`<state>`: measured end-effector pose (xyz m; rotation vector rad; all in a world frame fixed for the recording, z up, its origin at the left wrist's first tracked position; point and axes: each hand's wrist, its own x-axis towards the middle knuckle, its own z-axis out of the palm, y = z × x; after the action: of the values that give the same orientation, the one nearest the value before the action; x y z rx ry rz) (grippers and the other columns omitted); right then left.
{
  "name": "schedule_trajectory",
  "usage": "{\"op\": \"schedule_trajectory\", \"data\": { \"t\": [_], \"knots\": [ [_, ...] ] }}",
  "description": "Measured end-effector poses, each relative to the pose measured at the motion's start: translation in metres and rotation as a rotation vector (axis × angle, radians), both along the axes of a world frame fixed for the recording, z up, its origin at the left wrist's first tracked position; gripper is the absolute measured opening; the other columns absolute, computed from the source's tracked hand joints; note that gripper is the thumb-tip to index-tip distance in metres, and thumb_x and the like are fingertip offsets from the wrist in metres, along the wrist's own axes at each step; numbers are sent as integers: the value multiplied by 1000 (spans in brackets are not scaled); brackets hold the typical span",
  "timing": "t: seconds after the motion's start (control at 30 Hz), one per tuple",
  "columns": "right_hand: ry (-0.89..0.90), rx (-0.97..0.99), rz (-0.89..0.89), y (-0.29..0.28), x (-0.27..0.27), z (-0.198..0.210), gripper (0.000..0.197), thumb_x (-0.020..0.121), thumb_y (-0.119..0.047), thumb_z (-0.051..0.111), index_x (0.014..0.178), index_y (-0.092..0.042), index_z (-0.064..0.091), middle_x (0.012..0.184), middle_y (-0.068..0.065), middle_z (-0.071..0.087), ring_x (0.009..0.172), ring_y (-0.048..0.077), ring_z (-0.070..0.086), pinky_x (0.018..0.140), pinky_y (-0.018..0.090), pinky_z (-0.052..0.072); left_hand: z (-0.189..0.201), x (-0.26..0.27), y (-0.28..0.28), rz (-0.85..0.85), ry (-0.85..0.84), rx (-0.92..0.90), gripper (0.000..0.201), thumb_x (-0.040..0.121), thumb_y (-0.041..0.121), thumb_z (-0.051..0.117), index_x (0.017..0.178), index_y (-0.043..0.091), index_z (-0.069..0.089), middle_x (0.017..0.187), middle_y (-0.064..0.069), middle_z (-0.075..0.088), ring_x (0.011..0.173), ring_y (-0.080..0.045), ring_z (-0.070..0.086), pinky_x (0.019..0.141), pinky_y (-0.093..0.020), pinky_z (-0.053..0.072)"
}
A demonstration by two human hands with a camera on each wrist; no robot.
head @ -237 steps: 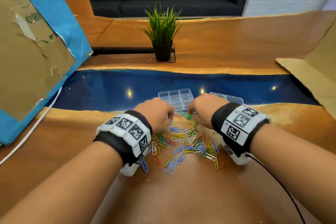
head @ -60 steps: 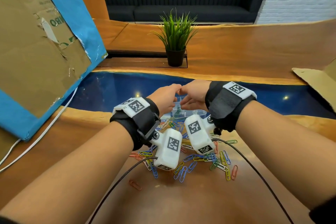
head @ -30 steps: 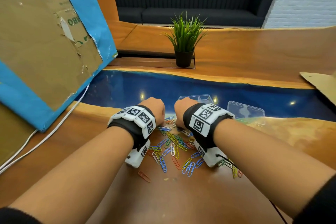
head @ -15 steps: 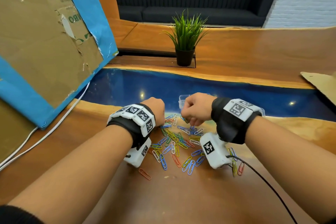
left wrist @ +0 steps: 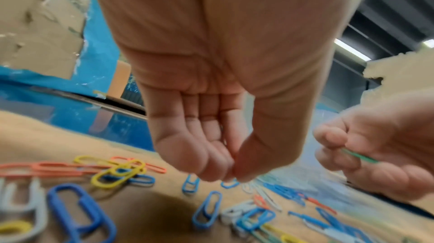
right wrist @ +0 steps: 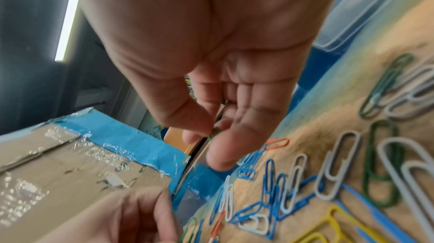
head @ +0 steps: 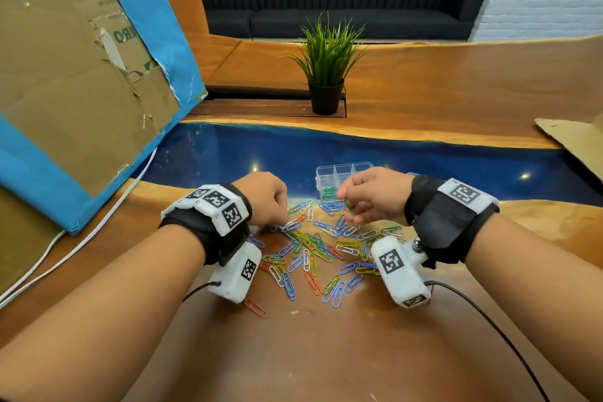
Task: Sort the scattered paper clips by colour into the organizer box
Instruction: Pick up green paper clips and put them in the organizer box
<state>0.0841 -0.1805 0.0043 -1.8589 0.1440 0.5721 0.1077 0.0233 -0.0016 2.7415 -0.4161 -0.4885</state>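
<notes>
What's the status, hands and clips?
Right hand pinching a green clip, near the organizer box. Left hand fingertips down on the clip pile; grip unclear. Nothing blocking.

Bare worktop (head: 326,352) lies open nearest the person; scattered paper clips (head: 313,251) crowd the way to the organizer box (head: 329,173) beyond.

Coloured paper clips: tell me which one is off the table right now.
The green paper clip pinched in the right hand, raised near the clear plastic organizer box. The other clips lie scattered flat on the wooden table.
</notes>
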Motion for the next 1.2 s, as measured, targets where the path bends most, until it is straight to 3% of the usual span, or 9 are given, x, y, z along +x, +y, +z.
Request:
{"op": "schedule_trajectory", "data": {
  "t": [0.13,0.3,0.4,0.5,0.57,0.7,0.9,1.0,1.2],
  "knots": [
    [44,6,-76,-3,0,-5,28,91,2,31,73,-15,45,54,0,39,50,16,43,42,19,37,0,-3,8,41,152,-189,19,83,7,55,96,20,62,66,2,60,55,-15,60,64,-27,54],
    [111,-19,-32,4,-4,-4,29,82,3,23,68,-17,38,55,-1,26,40,10,22,38,12,17,-6,-7,1,224,308,-493,12,84,7,41,73,5,45,59,-5,41,40,-14,56,49,-23,51],
    [-50,-426,213,21,-9,-2,16,89,-20,49,73,-17,51,63,1,44,48,13,39,44,19,33,-14,-6,-6,325,357,-518,23,85,8,37,61,8,37,45,-3,43,37,-20,52,54,-27,47],
    [-228,-848,441,39,-13,-7,25,83,-38,63,86,-13,69,85,4,65,80,20,60,70,29,50,-14,-8,-11,318,366,-494,16,75,10,41,60,7,39,49,-8,44,32,-19,45,43,-20,38],
    [-264,-936,451,46,-13,-14,32,81,-39,65,92,-9,69,85,5,63,80,21,59,71,29,50,-10,-12,-13,312,396,-546,7,63,13,40,59,7,39,53,-8,41,35,-18,37,38,-17,32],
    [-282,-965,446,54,-9,-17,26,83,-29,61,97,-8,69,95,9,70,83,23,62,77,33,55,-8,-11,-6,245,339,-498,7,71,12,46,65,9,42,52,0,35,39,-14,31,40,-15,26],
    [-207,-838,433,47,-6,-7,26,81,-30,61,90,-8,71,92,10,68,85,25,62,73,31,51,-2,-18,-6,-164,-32,168,14,79,25,67,93,28,70,57,9,45,58,-8,48,59,-23,40],
    [-80,-571,359,42,-7,0,20,88,-24,47,74,-11,54,74,8,50,63,23,48,55,26,39,-3,-19,-11,-194,-87,227,15,79,27,68,92,27,72,63,11,45,71,-14,54,63,-26,45],
    [72,85,119,32,-6,-10,18,83,-2,34,67,-8,39,66,11,42,45,15,36,38,17,27,-3,-19,-11,-227,-107,227,10,79,21,60,82,19,70,60,9,50,58,-9,48,48,-19,35]
  ]
}}
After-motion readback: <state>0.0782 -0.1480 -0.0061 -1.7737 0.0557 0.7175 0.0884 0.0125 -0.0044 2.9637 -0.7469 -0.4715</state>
